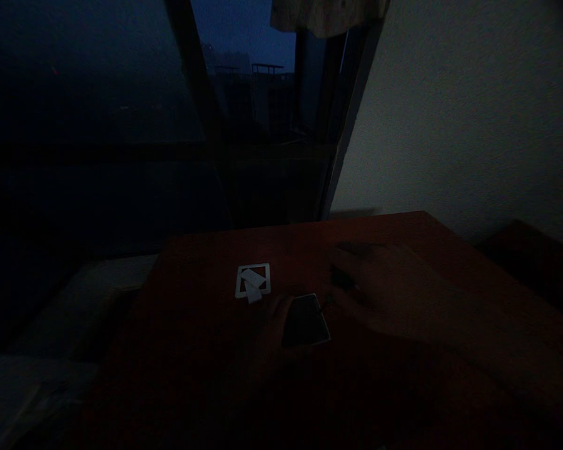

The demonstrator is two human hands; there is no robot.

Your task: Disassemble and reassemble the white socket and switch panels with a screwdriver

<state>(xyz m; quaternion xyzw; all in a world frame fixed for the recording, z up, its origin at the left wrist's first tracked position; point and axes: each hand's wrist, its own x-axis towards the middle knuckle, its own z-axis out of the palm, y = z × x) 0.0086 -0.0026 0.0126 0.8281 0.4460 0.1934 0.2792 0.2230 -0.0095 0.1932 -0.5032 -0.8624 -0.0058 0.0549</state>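
Note:
The light is very dim. My left hand is closed on the left edge of a dark, squarish panel with a thin pale rim, which it holds at the table. To the right of the panel, my right hand curls around a dark tool. A thin tip seems to reach from the tool to the panel's right edge; its exact kind is too dark to make out. Beyond my left hand lies a white square frame, with two white flat strips lying across it, one overlapping the other.
Everything lies on a reddish-brown wooden table. A dark-framed window stands behind it, with buildings outside. A pale wall rises at the right, with a dark reddish surface beside it. A cloth hangs above the window.

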